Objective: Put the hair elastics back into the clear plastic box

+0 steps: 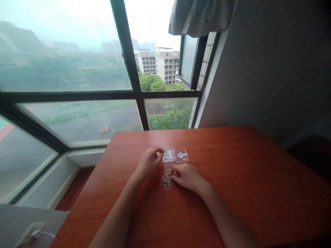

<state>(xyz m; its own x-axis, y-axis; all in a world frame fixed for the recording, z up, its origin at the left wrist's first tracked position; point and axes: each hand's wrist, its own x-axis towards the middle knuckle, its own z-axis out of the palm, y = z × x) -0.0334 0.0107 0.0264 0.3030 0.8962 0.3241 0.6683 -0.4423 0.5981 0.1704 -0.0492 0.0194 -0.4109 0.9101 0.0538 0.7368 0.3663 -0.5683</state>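
Looks like picking through loose rings [166, 178] just left of the curled right fingers [177, 167], with a clear case [170, 159] by the curled left fingers [156, 149], can't tell if gripping anything, so calls for a single-ring pinch next.

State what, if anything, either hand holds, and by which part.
It cannot be told: the left hand is at the left edge of the clear box, the right hand at the rings, but any hold is too small to see.
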